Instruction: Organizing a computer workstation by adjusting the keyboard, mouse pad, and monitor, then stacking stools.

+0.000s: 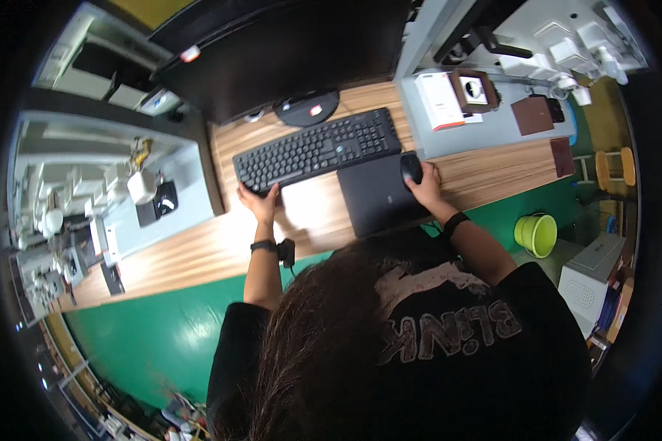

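Note:
A black computer keyboard point(317, 149) lies slightly slanted on the wood-grain desk point(314, 206), before a dark monitor point(292, 49) on a round black stand point(307, 108). My left hand point(260, 203) is at the keyboard's near left corner, thumb and fingers spread about its edge; whether it grips the corner is hard to tell. A black computer mouse point(411, 168) rests at the upper right of a black mouse pad point(380, 193). Around the mouse's near right side my right hand point(427, 184) is closed, with the thumb on its left side.
On the grey shelf at right stand a white box point(440, 101), a brown box point(474, 91) and a brown card point(532, 116). Grey partitions flank the monitor. A black device point(166, 197) lies on the left shelf. A green bucket point(536, 235) stands on the floor at right.

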